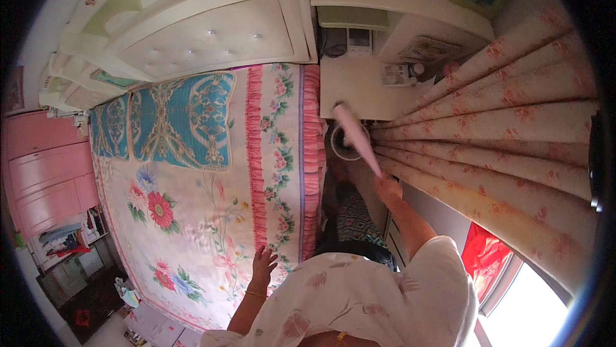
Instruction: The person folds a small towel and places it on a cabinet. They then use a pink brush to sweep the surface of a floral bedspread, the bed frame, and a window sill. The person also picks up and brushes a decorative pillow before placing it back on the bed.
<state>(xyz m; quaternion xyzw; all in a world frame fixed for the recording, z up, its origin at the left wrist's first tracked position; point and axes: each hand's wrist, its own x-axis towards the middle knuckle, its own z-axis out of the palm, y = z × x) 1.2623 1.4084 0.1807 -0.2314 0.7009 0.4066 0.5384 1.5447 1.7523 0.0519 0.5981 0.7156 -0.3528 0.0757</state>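
My right hand [389, 188] grips the narrow end of a long pink tool [357, 134], which widens towards a dark far end. Blur hides exactly what kind of tool it is. It is held above a round bin with a white rim [335, 150], on the floor between the bed and the curtain. My left hand [263, 266] holds nothing, its fingers apart, over the near side of the bed. A flower-printed bedspread [192, 217] with pink ruffles covers the bed. Whether that hand touches the cloth I cannot tell.
Two teal patterned pillow covers [180, 123] lie by the padded headboard [207, 34]. A cream bedside cabinet [356, 89] with small items stands beyond the bin. Floral curtains [481, 140] hang at the right. Pink cabinets [48, 169] stand far left.
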